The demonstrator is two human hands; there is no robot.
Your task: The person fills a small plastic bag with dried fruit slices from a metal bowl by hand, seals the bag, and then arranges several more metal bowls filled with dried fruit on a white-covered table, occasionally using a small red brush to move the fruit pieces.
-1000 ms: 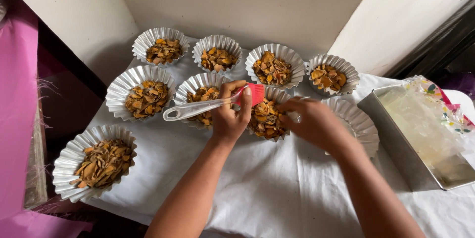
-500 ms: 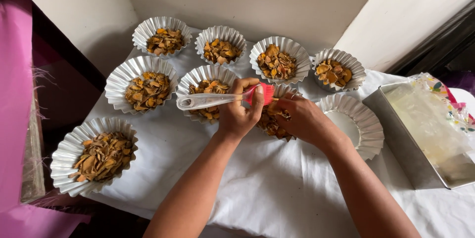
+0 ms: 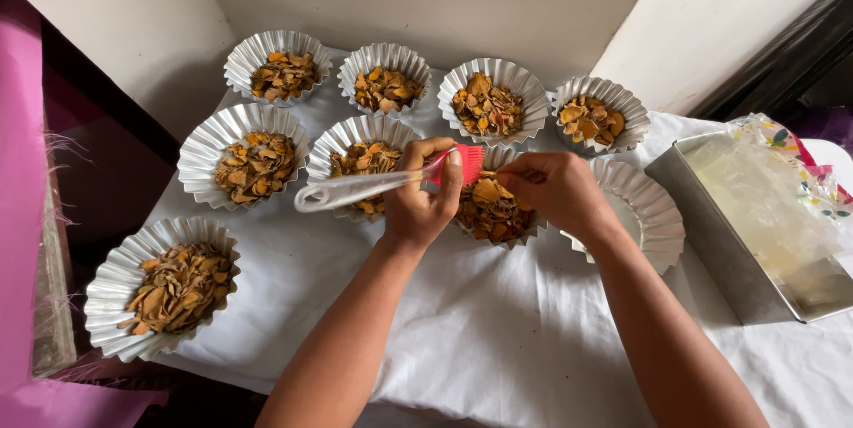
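My left hand (image 3: pixel 422 204) grips a pastry brush (image 3: pixel 355 188) with a clear handle pointing left and a red bristle head (image 3: pixel 468 161). My right hand (image 3: pixel 555 188) is curled, its fingertips pinched at the tips of the red bristles. Both hands hover over a fluted silver mould (image 3: pixel 493 213) filled with dried orange-brown chips. An empty fluted mould (image 3: pixel 656 215) lies just right of my right hand, partly hidden by the wrist.
Several more fluted moulds of chips sit on the white cloth (image 3: pixel 498 339), among them a back row (image 3: pixel 384 81) and one at the front left (image 3: pixel 164 286). A metal tray (image 3: pixel 711 232) with a clear plastic bag (image 3: pixel 764 197) stands at the right.
My right hand has risen from the filled mould to the brush's bristles. My left hand keeps the brush, with its handle end swinging slightly.
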